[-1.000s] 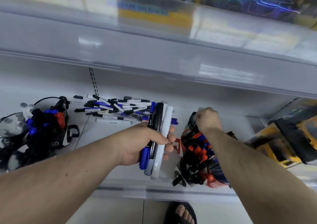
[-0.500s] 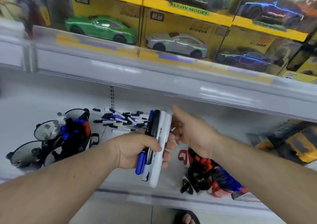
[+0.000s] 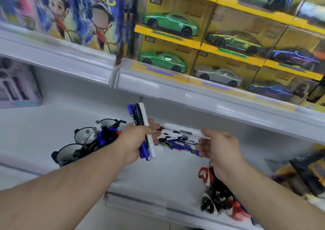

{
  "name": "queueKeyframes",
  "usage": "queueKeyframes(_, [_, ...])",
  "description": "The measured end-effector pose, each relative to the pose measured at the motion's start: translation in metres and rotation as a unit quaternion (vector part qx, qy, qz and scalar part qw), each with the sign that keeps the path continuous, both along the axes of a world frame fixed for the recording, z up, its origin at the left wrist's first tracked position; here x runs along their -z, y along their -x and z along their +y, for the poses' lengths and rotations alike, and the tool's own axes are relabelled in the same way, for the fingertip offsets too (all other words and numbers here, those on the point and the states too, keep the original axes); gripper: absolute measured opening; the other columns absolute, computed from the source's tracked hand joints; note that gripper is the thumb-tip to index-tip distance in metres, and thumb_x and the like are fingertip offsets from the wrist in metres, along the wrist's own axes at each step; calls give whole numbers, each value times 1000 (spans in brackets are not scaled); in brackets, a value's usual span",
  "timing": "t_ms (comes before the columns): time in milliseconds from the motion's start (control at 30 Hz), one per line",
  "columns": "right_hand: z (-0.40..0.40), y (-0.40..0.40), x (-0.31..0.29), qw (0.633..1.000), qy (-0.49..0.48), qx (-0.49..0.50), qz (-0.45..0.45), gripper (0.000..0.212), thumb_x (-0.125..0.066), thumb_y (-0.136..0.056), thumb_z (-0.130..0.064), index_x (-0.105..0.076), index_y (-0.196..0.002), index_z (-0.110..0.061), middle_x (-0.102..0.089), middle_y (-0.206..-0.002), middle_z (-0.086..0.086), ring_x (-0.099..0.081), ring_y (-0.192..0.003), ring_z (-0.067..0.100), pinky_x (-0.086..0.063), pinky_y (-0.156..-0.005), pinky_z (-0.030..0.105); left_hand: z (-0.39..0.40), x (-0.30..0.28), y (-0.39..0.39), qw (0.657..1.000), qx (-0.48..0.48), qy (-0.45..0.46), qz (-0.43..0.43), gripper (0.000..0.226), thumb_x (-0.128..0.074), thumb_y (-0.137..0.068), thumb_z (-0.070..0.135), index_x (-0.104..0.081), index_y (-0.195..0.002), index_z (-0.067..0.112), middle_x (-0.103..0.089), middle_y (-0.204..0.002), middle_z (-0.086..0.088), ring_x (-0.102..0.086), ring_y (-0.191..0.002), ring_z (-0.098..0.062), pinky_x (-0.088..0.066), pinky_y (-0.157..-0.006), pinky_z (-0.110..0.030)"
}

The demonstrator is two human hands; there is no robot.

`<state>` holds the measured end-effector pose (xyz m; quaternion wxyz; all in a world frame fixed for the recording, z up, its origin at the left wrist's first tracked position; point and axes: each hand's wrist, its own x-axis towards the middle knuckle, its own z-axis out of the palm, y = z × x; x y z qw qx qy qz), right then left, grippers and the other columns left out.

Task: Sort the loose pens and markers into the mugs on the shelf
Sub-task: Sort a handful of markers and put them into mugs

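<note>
My left hand (image 3: 135, 141) grips a bundle of markers (image 3: 140, 117), blue, black and white, held upright over the shelf. My right hand (image 3: 219, 145) hovers to its right, fingers curled round a blurred white marker (image 3: 182, 130) that points left over the loose pile of pens (image 3: 177, 142). At the left stand black mugs (image 3: 67, 153), one of them stuffed with blue and black markers (image 3: 105, 136). A red-and-white mug (image 3: 204, 175) with red and black markers (image 3: 219, 198) sits near the shelf's front edge, under my right forearm.
The upper shelf's edge (image 3: 175, 90) hangs low over the work area and carries boxed toy cars (image 3: 165, 60). A purple box (image 3: 15, 87) stands at the far left and yellow-and-black boxes (image 3: 302, 173) at the right. The white shelf floor (image 3: 158, 173) lies between the mugs.
My right hand rose from the red mug to the bundle, then drew away to the right with a white marker. The view tilted up. My left hand kept the bundle.
</note>
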<state>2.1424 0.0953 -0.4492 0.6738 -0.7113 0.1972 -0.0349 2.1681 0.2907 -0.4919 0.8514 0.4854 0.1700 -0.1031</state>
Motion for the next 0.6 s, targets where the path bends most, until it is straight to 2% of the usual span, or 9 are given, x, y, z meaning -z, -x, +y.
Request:
queueKeyframes(100, [19, 8, 17, 996, -62, -42, 52, 5, -61, -92, -5, -61, -95, -2, -66, -73, 12, -66, -62, 23, -51, -58, 32, 6, -3, 6, 999, 10, 39, 13, 28, -63, -88, -5, -62, -113, 7, -75, -96, -11, -72, -81, -25, -59, -73, -37])
queueKeyframes(200, [43, 19, 31, 992, -48, -103, 50, 7, -64, -89, -1, -58, -89, -3, -70, -75, 11, -67, -63, 21, -52, -62, 32, 4, -1, 15, 998, 55, 27, 33, 23, -59, -92, 1, -64, -114, 3, -73, -105, -17, -71, -87, -28, -61, -69, -38])
queueKeyframes(267, [55, 24, 41, 989, 14, -142, 40, 13, -69, -86, -2, -57, -83, -6, -71, -70, 7, -66, -62, 18, -53, -62, 32, 6, 1, 20, 995, 90, 22, 47, 23, -56, -95, 7, -67, -114, 0, -72, -107, -19, -70, -90, -31, -60, -73, -43])
queueKeyframes(367, [63, 25, 51, 972, 131, -192, 21, 20, -74, -82, -7, -56, -75, -12, -69, -70, 11, -59, -61, 18, -52, -67, 39, 14, 2, 23, 992, 124, 11, 34, 20, -55, -96, 8, -73, -103, 4, -74, -105, -15, -70, -95, -27, -54, -86, -44])
queueKeyframes(433, [65, 22, 50, 949, 202, -241, 17, 22, -75, -80, -11, -56, -71, -17, -67, -65, 4, -55, -56, 11, -48, -60, 31, 21, 3, 25, 991, 131, -7, 16, 20, -55, -94, 1, -74, -98, 5, -74, -104, -14, -72, -91, -25, -54, -85, -43])
queueKeyframes(500, [64, 15, 41, 927, 254, -275, 13, 23, -78, -78, -17, -59, -64, -19, -61, -56, -8, -48, -49, 4, -40, -52, 19, 29, 3, 27, 989, 143, -38, 5, 21, -55, -92, -4, -72, -100, 4, -74, -102, -14, -73, -86, -24, -56, -78, -39])
queueKeyframes(567, [62, 6, 26, 923, 277, -265, -22, 19, -80, -75, -20, -64, -65, -19, -62, -60, -9, -50, -51, 5, -40, -54, 18, 39, 3, 30, 983, 169, -68, -2, 22, -55, -90, -7, -70, -103, 2, -74, -100, -15, -73, -84, -25, -57, -77, -38])
queueKeyframes(600, [60, 1, 19, 931, 260, -252, -46, 15, -80, -75, -18, -65, -70, -19, -64, -66, -8, -53, -54, 7, -43, -56, 21, 44, 3, 31, 979, 186, -83, -9, 22, -55, -89, -8, -69, -104, 1, -74, -100, -16, -73, -88, -27, -56, -79, -39])
